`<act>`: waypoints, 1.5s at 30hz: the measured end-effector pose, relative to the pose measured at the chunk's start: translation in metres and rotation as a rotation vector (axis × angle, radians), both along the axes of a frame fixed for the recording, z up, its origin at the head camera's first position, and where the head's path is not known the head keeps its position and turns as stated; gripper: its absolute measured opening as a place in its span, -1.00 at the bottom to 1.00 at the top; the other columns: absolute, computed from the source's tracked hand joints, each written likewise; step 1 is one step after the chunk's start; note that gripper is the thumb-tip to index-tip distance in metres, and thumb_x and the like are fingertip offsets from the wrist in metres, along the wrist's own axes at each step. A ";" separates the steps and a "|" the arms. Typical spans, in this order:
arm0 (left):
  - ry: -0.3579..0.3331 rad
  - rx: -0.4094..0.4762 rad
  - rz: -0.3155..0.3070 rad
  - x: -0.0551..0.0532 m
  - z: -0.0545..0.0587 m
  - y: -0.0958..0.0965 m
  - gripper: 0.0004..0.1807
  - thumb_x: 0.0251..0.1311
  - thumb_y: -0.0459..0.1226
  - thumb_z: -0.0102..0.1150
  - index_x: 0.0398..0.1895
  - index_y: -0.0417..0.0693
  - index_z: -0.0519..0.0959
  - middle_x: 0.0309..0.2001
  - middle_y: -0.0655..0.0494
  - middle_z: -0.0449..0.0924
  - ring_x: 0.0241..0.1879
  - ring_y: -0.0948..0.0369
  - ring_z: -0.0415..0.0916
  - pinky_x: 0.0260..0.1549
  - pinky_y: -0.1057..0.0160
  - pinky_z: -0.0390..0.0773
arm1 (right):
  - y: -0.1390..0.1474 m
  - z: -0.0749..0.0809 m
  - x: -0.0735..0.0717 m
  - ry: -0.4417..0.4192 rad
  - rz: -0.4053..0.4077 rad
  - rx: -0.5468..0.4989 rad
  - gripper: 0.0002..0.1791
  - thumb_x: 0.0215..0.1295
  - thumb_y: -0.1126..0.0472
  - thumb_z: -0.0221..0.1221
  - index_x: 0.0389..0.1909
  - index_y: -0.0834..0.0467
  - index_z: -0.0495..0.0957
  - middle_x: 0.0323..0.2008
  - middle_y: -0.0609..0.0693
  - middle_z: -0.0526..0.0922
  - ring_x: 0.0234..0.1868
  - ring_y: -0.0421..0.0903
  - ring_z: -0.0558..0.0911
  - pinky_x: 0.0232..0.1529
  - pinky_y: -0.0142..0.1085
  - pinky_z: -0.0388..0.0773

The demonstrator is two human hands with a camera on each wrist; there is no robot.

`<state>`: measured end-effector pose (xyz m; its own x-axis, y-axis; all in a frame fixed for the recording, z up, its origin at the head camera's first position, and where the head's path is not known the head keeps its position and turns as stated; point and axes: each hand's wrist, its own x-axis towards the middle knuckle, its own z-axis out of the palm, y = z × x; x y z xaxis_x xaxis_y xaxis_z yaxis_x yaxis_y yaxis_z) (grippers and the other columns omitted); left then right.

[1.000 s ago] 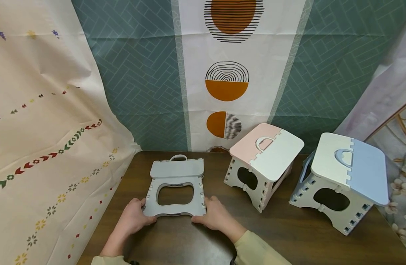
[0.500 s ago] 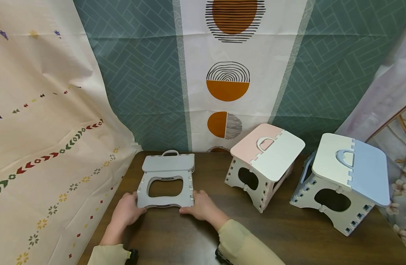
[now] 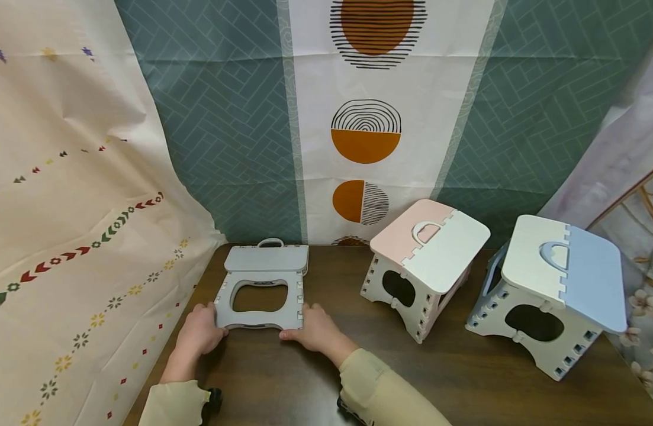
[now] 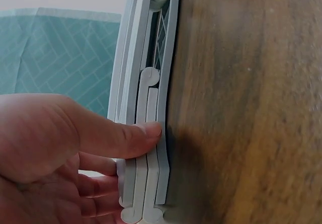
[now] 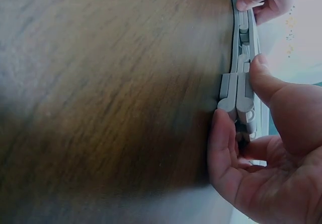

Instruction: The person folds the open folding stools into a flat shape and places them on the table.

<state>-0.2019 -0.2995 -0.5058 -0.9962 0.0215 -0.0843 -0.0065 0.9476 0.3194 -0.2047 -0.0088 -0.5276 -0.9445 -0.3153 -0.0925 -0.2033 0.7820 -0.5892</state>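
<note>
A grey-white folding stool (image 3: 261,319), folded flat, lies at the back left of the table with its carry handle toward the wall. My left hand (image 3: 200,329) grips its near left corner. In the left wrist view the thumb (image 4: 147,130) lies across the stacked panel edges (image 4: 152,178), with the other fingers partly hidden behind them. My right hand (image 3: 318,329) holds the near right corner. From the right wrist view, its thumb (image 5: 262,73) is at the near edge and its fingers (image 5: 221,143) curl round the side.
To the right stands an unfolded pink and white stool (image 3: 430,245), and further right an unfolded blue and white stool (image 3: 563,266). A patterned cloth (image 3: 363,148) hangs behind the dark wooden table (image 3: 283,384). A cream cloth (image 3: 92,236) drapes along the left side.
Both hands have slid the folded stool left and back toward the wall, keeping their hold on its near corners. The two unfolded stools have stayed in place.
</note>
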 end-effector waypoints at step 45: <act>0.349 0.411 0.012 0.025 0.009 0.062 -0.21 0.14 -0.35 0.61 0.42 -0.38 0.47 0.51 -0.45 0.19 0.50 -0.43 0.05 0.37 -0.41 0.19 | 0.121 0.011 0.060 -0.125 0.156 -0.323 -0.24 0.50 0.01 0.34 0.46 0.46 0.40 0.13 0.13 0.63 -0.01 0.00 0.64 -0.02 -0.16 0.58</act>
